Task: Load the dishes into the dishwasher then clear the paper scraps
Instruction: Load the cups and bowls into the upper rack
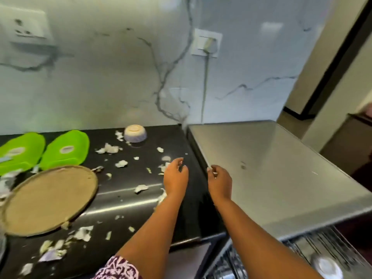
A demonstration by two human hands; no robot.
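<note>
Stood at a black counter (128,202) backed by a pale, veined wall (100,77). Held the left hand (176,178) low over the counter's right end, fingers loosely curled and slightly apart, with nothing seen in them. Held the right hand (219,183) just beside it, at the left edge of the steel-topped dishwasher (271,168), fingers curled inward. Could not tell whether those fingertips pinched a pale speck or only touched the edge. Had the 2 hands near each other but apart.

Saw paper scraps (108,148) strewn across the counter, thickest at the near left corner, with several just beside the left hand and under its wrist. Saw 1 small bowl (135,133) upside down close to the wall, with scraps just beside it. Saw 2 green containers (65,150) upside down, side by side at the far left. Saw 1 round tan plate (48,200) lying in front of them, its far rim near the right container and scraps around its near rim.

Found the dishwasher's rack (302,252) pulled out at the lower right, below the steel top, with 1 white bowl (327,267) sitting in it. Noted 1 socket (207,44) on the wall with a cord (205,87) hanging straight down behind the dishwasher. Caught a patterned sleeve (118,268) on the left arm at the bottom edge.
</note>
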